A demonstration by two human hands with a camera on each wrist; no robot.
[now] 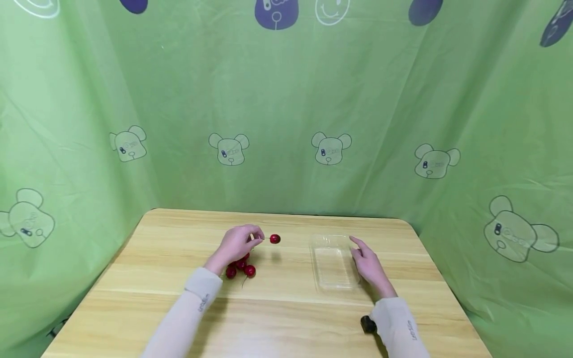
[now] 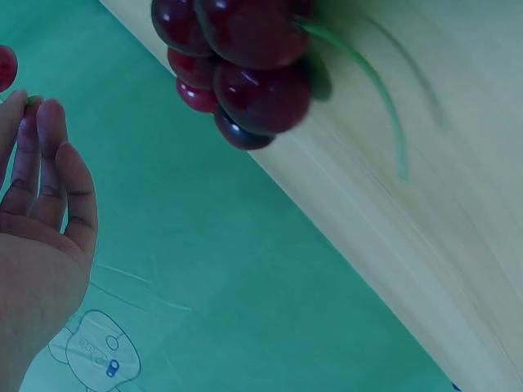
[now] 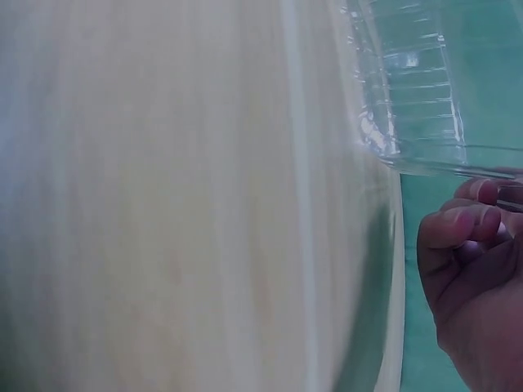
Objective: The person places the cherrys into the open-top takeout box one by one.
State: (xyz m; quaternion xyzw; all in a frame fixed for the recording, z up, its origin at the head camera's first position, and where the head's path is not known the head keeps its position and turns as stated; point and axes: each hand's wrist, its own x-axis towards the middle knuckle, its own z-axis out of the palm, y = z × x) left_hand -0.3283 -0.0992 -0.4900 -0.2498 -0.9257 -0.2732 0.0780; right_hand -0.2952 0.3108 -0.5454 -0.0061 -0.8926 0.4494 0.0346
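My left hand (image 1: 239, 242) pinches the green stem of a red cherry (image 1: 275, 239), which hangs out to the right of the fingertips above the table. Just below that hand lies a small pile of dark red cherries (image 1: 249, 271), partly hidden by the wrist; the left wrist view shows the pile (image 2: 261, 94) up close with one curved stem. A clear plastic box (image 1: 315, 271) stands to the right, its open top facing up. At its right side my right hand (image 1: 369, 263) grips the rim, with curled fingers (image 3: 458, 229) seen in the right wrist view.
Everything stands on a light wood table (image 1: 277, 318). A small black object (image 1: 368, 324) shows beside the right sleeve. Green curtains (image 1: 277, 184) with printed bear heads hang behind the table and on both sides.
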